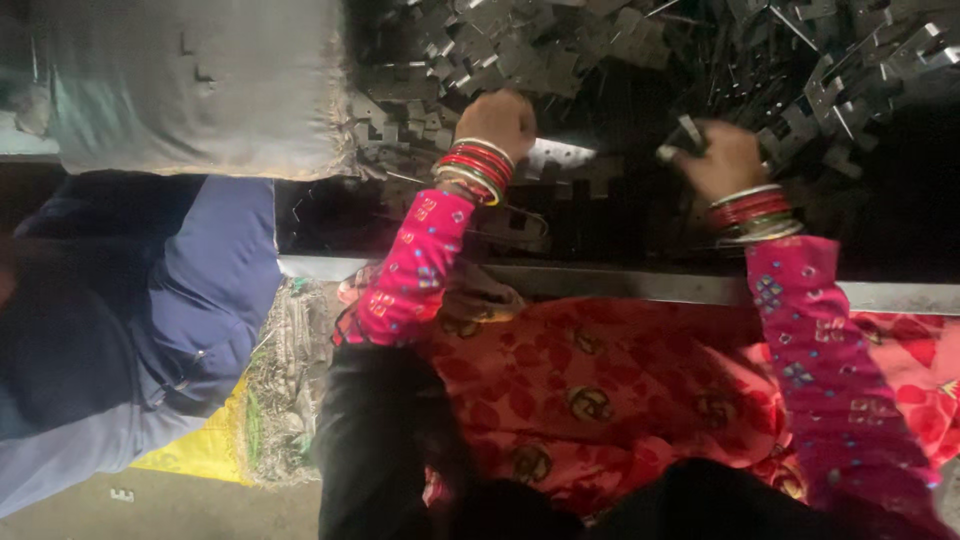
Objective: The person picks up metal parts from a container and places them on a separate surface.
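My left hand [500, 120] is closed into a fist over a heap of small stamped metal pieces [560, 45], next to a bright flat metal plate [560, 155]; what it grips is hidden. My right hand [722, 158] is closed on a small dark metal piece [688, 135] held just above the dark work surface. Both wrists carry red and gold bangles, and both arms wear pink patterned sleeves. More angular metal pieces [860, 70] lie piled to the right of my right hand.
A metal edge rail [640, 285] runs across below my hands. Red patterned cloth [600, 390] covers my lap. Another person in blue clothing [190, 290] sits at the left, beside a grey sack [190, 90] and a yellow sheet [205, 455] on the floor.
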